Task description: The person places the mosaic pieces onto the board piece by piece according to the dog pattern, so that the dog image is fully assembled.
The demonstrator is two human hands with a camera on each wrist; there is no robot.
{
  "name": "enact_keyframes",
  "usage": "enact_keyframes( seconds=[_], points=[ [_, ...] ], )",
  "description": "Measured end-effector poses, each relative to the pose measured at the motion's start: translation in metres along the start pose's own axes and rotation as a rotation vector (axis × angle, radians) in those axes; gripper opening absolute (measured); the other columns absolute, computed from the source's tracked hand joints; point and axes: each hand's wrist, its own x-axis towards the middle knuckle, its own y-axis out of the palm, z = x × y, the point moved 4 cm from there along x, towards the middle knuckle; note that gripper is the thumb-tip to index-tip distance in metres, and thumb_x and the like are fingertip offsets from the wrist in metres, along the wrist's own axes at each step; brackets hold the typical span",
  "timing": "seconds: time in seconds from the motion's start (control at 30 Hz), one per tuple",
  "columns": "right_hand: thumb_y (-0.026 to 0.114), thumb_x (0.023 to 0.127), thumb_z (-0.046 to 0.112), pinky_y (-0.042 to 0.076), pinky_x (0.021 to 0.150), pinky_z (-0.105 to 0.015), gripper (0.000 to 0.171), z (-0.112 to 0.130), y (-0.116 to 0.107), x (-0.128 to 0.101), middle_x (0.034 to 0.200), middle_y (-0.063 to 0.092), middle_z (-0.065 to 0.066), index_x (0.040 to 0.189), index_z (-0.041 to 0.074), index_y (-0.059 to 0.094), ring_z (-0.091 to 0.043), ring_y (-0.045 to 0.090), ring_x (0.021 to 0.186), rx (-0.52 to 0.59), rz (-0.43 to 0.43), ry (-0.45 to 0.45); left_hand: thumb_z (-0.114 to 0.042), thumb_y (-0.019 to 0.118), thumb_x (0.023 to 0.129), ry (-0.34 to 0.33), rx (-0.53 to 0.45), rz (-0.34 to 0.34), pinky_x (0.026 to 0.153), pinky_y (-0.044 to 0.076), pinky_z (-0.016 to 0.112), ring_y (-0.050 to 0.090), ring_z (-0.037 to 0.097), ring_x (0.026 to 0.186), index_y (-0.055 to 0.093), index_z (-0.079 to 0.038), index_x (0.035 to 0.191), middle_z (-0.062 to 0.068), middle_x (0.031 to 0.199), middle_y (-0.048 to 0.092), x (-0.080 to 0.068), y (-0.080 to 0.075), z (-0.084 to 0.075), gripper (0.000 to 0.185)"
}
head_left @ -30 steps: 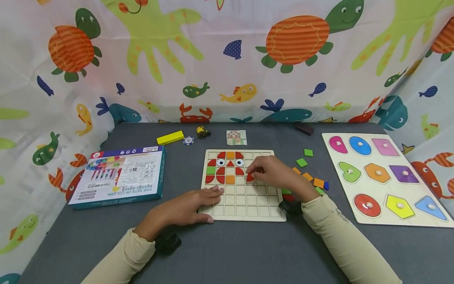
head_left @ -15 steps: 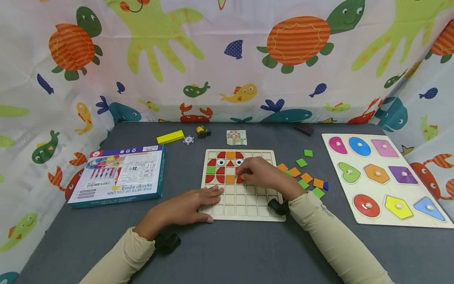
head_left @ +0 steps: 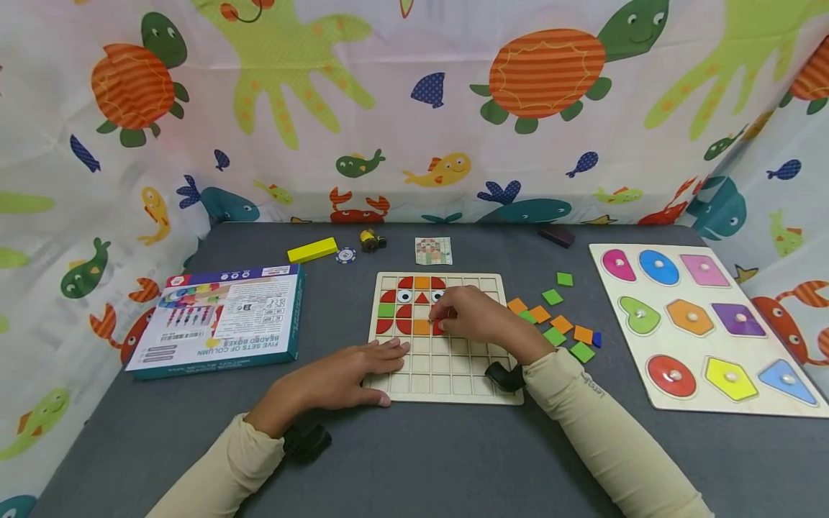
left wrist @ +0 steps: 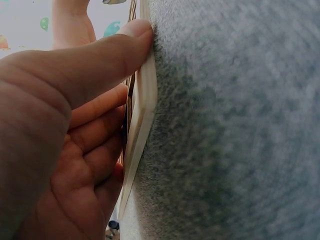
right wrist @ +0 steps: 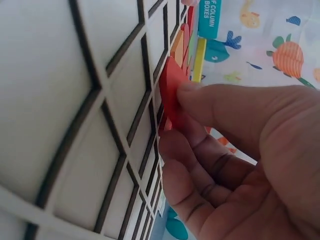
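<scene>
My right hand [head_left: 476,316] pinches a red tile [right wrist: 171,90] between thumb and fingers at the wooden grid board [head_left: 453,367]. In the right wrist view the tile sits tilted against the grid, beside an orange tile [right wrist: 177,46]. My left hand [head_left: 343,374] rests on the board's left part with fingers stretched out, its thumb at the front edge. On the board, red-and-white tiles, a green tile [head_left: 386,310] and eye tiles [head_left: 404,296] fill several upper-left squares. My right hand hides some squares. Beyond the board lies a small picture card [head_left: 432,250].
Loose green and orange tiles [head_left: 582,335] lie right of the board, with a blue one [head_left: 596,339]. A shape puzzle [head_left: 648,345] is at the far right, a box [head_left: 214,324] at the left. A yellow block [head_left: 312,250] and a dark block [head_left: 556,236] lie behind.
My right hand has moved left across the board with the red tile, to the square beside the orange one, and stays there. My left hand keeps its place.
</scene>
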Motion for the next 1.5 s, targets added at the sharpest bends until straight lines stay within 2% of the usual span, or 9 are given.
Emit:
enact_keyframes(
  seconds=[0.27, 0.4, 0.57, 0.83, 1.13, 1.37, 1.5],
  points=[
    [0.068, 0.087, -0.002, 0.050, 0.083, -0.034, 0.017, -0.001, 0.004, 0.005, 0.097, 0.068, -0.001, 0.100, 0.006, 0.075, -0.016, 0.059, 0.090, -0.023, -0.004, 0.004, -0.032, 0.071, 0.090, 0.019, 0.006, -0.003, 0.112, 0.027, 0.045, 0.021, 0.018, 0.144, 0.046, -0.009, 0.145, 0.001, 0.156, 0.031, 0.001, 0.000, 0.001, 0.065],
    [0.070, 0.086, 0.000, 0.052, 0.081, -0.035, 0.016, -0.002, 0.004, 0.007, 0.093, 0.070, -0.001, 0.100, 0.006, 0.075, -0.015, 0.061, 0.085, -0.013, -0.033, 0.039, -0.032, 0.071, 0.090, 0.033, 0.014, -0.009, 0.111, 0.028, 0.047, 0.022, 0.021, 0.144, 0.046, -0.007, 0.145, 0.002, 0.156, 0.031, 0.001, 0.000, 0.001, 0.065],
    [0.072, 0.087, 0.007, 0.052, 0.079, -0.034, 0.016, -0.006, 0.001, 0.003, 0.092, 0.070, 0.001, 0.103, 0.006, 0.075, -0.014, 0.062, 0.084, 0.000, -0.051, 0.098, -0.032, 0.071, 0.090, 0.013, 0.009, 0.001, 0.112, 0.026, 0.046, 0.020, 0.019, 0.145, 0.045, -0.009, 0.146, 0.001, 0.157, 0.030, 0.001, 0.000, 0.001, 0.065],
    [0.068, 0.091, 0.008, 0.051, 0.076, -0.034, 0.019, -0.021, -0.016, -0.018, 0.096, 0.067, -0.003, 0.109, 0.005, 0.074, -0.017, 0.058, 0.084, -0.015, -0.080, 0.136, -0.029, 0.072, 0.090, 0.010, 0.011, -0.005, 0.111, 0.026, 0.047, 0.020, 0.022, 0.145, 0.045, -0.007, 0.146, 0.002, 0.157, 0.029, -0.001, -0.001, -0.001, 0.066],
    [0.067, 0.091, 0.006, 0.050, 0.070, -0.036, 0.019, -0.049, -0.033, -0.048, 0.089, 0.066, -0.004, 0.109, 0.001, 0.072, -0.019, 0.058, 0.079, 0.008, -0.142, 0.141, -0.030, 0.071, 0.090, 0.023, 0.021, 0.001, 0.112, 0.026, 0.047, 0.019, 0.022, 0.145, 0.045, -0.008, 0.146, 0.002, 0.157, 0.028, 0.000, 0.000, 0.001, 0.066],
    [0.066, 0.093, 0.008, 0.052, 0.074, -0.039, 0.021, -0.075, -0.046, -0.066, 0.097, 0.068, -0.008, 0.111, -0.001, 0.071, -0.022, 0.060, 0.086, 0.032, -0.168, 0.180, -0.031, 0.070, 0.091, 0.035, 0.023, -0.001, 0.111, 0.026, 0.049, 0.020, 0.023, 0.145, 0.045, -0.008, 0.145, 0.004, 0.157, 0.028, 0.000, 0.000, 0.002, 0.064],
    [0.063, 0.096, 0.012, 0.051, 0.072, -0.038, 0.023, -0.085, -0.056, -0.077, 0.103, 0.067, -0.009, 0.114, 0.001, 0.070, -0.023, 0.060, 0.089, 0.056, -0.173, 0.236, -0.032, 0.070, 0.091, 0.030, 0.024, 0.001, 0.112, 0.026, 0.046, 0.019, 0.020, 0.145, 0.046, -0.009, 0.145, 0.002, 0.157, 0.028, 0.000, 0.000, 0.002, 0.064]
  ],
)
